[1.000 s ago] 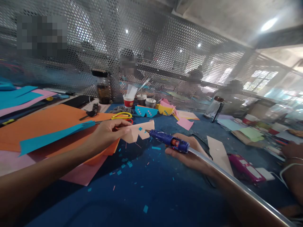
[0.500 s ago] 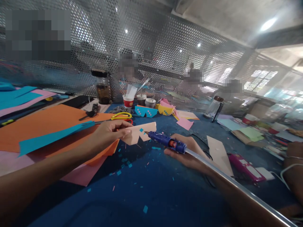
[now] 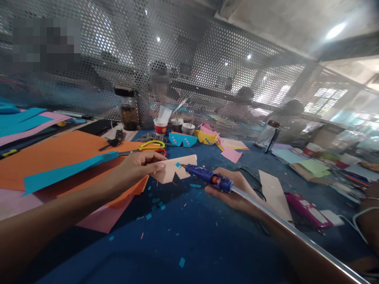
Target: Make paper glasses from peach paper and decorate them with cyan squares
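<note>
My left hand [image 3: 139,167] pinches a peach paper cutout [image 3: 177,167] with zigzag teeth and a small blue square stuck on it, held just above the blue table [image 3: 189,236]. My right hand [image 3: 237,189] grips a blue hot glue gun [image 3: 209,178] with a clear glue stick [image 3: 296,232] trailing back over my forearm. The gun's nozzle touches the cutout's upper face near the blue square.
Orange paper [image 3: 59,152], a cyan strip [image 3: 68,169] and pink sheets lie left. Yellow-handled scissors [image 3: 148,146], a jar [image 3: 128,110], paper cups [image 3: 161,126] and finished paper shapes [image 3: 182,139] stand behind. A pink device [image 3: 308,211] and another person's arm [image 3: 368,217] are right. Paper bits litter the table.
The glue gun's nozzle slid left and came onto the cutout's face. The cutout tipped up slightly in my left hand.
</note>
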